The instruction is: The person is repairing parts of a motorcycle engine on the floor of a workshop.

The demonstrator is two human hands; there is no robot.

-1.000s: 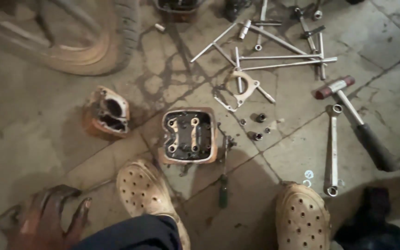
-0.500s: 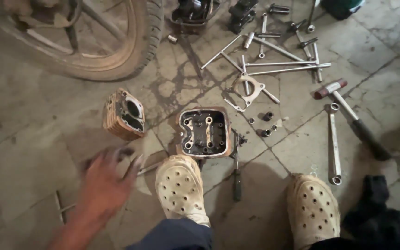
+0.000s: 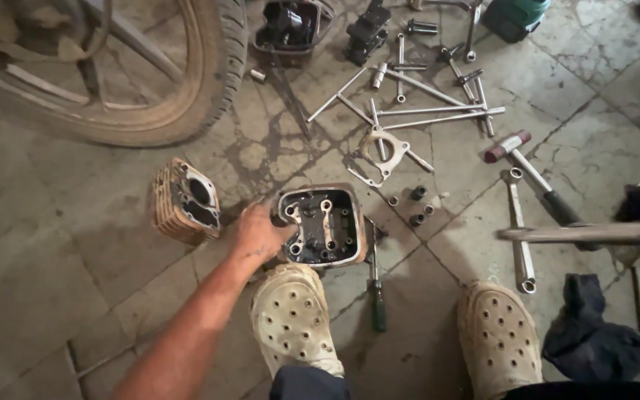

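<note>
Greasy cylinder head, left hand gripping edge

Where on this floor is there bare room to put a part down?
Bare tiles lie left of the rusty finned cylinder, below the dusty tyre. A smaller patch sits between the two pale perforated clogs, right of the green-handled screwdriver. It is crowded around the long steel wrenches, and the left hand occupies the greasy cylinder head.
</note>
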